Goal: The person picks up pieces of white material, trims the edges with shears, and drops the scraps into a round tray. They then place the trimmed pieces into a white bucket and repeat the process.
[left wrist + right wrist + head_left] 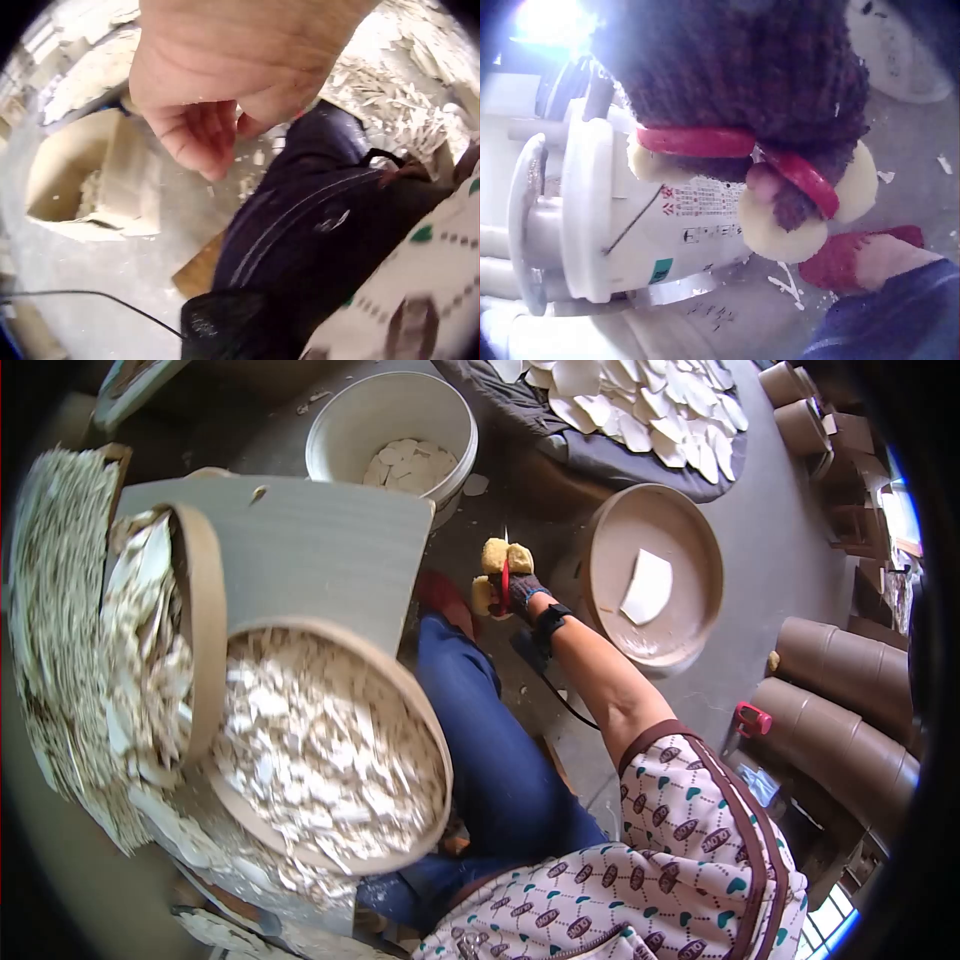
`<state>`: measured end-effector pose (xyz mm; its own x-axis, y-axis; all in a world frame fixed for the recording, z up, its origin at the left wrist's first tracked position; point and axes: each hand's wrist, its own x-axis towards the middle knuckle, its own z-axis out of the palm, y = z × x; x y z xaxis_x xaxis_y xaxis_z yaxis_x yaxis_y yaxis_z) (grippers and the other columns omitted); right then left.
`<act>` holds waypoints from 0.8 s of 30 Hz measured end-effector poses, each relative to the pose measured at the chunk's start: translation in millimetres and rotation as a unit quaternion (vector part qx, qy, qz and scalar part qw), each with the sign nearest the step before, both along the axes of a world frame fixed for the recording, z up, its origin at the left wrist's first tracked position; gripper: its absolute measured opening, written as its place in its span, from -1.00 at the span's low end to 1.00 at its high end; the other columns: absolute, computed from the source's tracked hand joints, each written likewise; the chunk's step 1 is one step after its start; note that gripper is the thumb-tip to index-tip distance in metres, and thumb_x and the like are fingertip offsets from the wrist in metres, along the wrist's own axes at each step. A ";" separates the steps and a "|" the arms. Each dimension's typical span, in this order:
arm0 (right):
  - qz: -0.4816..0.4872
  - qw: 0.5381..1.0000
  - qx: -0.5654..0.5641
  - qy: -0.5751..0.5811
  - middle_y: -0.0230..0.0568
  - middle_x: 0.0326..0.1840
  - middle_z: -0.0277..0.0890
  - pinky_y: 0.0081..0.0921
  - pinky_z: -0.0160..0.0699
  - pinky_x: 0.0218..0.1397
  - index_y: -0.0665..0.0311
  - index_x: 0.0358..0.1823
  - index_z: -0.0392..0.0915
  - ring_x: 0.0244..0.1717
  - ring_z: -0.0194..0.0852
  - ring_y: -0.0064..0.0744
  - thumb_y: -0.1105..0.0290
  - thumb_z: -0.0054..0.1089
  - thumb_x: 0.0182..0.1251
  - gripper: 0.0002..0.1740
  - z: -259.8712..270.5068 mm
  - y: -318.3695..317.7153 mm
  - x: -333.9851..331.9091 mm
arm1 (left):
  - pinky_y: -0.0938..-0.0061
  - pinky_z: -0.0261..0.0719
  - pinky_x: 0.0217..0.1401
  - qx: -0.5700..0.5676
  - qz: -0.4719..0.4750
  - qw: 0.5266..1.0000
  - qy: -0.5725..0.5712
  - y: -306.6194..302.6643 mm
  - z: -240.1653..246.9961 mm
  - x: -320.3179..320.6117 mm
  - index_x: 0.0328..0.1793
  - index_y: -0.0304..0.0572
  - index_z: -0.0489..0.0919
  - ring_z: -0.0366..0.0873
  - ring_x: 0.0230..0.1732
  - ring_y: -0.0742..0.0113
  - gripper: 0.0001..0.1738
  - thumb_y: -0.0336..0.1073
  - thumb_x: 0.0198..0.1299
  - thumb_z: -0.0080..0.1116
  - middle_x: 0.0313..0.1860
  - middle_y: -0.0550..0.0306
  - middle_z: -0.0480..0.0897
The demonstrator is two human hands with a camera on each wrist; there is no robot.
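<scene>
My right hand (518, 592), in a dark knit glove with yellow foam pads (494, 554) at the fingers, holds a red-handled tool (505, 582); a thin tip points away from me. In the right wrist view, the gloved hand (742, 82) has its fingers around two red handle loops (697, 141). Right of it in the head view stands a round basin (601, 550) with a white curved piece (648, 588) inside. The left wrist view shows my bare left hand (225, 67) over the dark trousers, fingers loosely curled, nothing visible in them.
Round trays (438, 735) of white flakes and a grey board (300, 540) lie on the left. A white bucket (322, 445) stands ahead, near a heap of white pieces (640, 410) on dark cloth. Brown cylinders (840, 730) lie at the right. A black cable (565, 700) hangs near my right arm.
</scene>
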<state>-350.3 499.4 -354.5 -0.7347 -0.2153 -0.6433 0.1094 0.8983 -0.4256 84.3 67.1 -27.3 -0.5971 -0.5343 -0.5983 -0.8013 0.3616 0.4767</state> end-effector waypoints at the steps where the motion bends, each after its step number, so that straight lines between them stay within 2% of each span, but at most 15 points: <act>1: 0.007 0.999 0.017 0.032 -0.11 -0.16 0.55 -0.33 0.50 -0.07 0.00 -0.13 0.55 -0.10 0.52 -0.10 0.05 0.36 -0.25 -0.46 -28.3 -4.2 -10.2 | 0.58 0.44 -0.50 -0.004 0.026 0.999 -0.033 6.4 0.2 -13.5 -0.14 -0.25 0.52 0.42 -0.60 0.46 -0.87 -0.41 0.21 0.02 -0.49 0.15 0.52; 2: 0.014 0.997 0.035 0.067 -0.09 -0.16 0.56 -0.33 0.51 -0.06 0.00 -0.13 0.55 -0.11 0.53 -0.09 0.06 0.37 -0.26 -0.46 -55.7 -6.4 -19.5 | 0.58 0.44 -0.50 -0.009 0.048 0.997 -0.065 11.5 -1.2 -24.8 -0.14 -0.25 0.52 0.42 -0.60 0.46 -0.87 -0.41 0.21 0.02 -0.49 0.15 0.52; 4: -0.135 0.988 -0.055 -0.059 -0.07 -0.14 0.56 -0.32 0.51 -0.04 0.01 -0.11 0.56 -0.08 0.53 -0.09 0.08 0.38 -0.24 -0.46 -83.1 -7.3 -43.7 | 0.58 0.45 -0.49 -0.019 0.081 0.990 -0.113 17.6 -4.9 -43.5 -0.14 -0.25 0.51 0.42 -0.60 0.46 -0.86 -0.41 0.21 0.02 -0.49 0.15 0.52; 6: -0.172 0.965 -0.131 -0.147 -0.02 -0.01 0.51 -0.34 0.49 -0.01 0.08 -0.04 0.54 0.03 0.47 -0.09 0.08 0.32 -0.16 -0.44 -91.7 -1.6 -53.3 | 0.58 0.45 -0.49 -0.029 0.102 0.981 -0.162 23.1 -0.9 -67.8 -0.13 -0.25 0.51 0.42 -0.59 0.47 -0.86 -0.41 0.22 0.02 -0.48 0.15 0.52; 7: -0.184 0.958 -0.147 -0.161 -0.02 -0.01 0.51 -0.34 0.49 -0.01 0.09 -0.04 0.54 0.03 0.47 -0.10 0.09 0.31 -0.15 -0.45 -101.2 -3.0 -63.5 | 0.58 0.45 -0.49 -0.034 0.111 0.978 -0.174 25.5 -5.0 -74.5 -0.13 -0.25 0.51 0.42 -0.59 0.47 -0.86 -0.41 0.22 0.02 -0.48 0.15 0.52; 14: -0.221 0.958 -0.118 -0.137 -0.05 -0.01 0.51 -0.35 0.48 -0.01 0.10 -0.03 0.53 0.03 0.47 -0.13 0.12 0.27 -0.08 -0.49 -167.1 -8.2 -115.9 | 0.59 0.45 -0.48 -0.054 0.145 0.960 -0.235 30.0 -14.6 -113.6 -0.12 -0.24 0.51 0.43 -0.58 0.47 -0.86 -0.40 0.22 0.02 -0.47 0.16 0.53; 24: -0.248 0.958 -0.098 -0.101 -0.09 -0.01 0.51 -0.37 0.48 -0.01 0.12 -0.02 0.51 0.02 0.47 -0.18 0.16 0.20 0.01 -0.54 -191.9 -6.6 -134.9 | 0.60 0.46 -0.47 -0.062 0.148 0.951 -0.265 28.7 -25.5 -137.8 -0.10 -0.24 0.50 0.45 -0.56 0.48 -0.85 -0.39 0.23 0.01 -0.46 0.16 0.53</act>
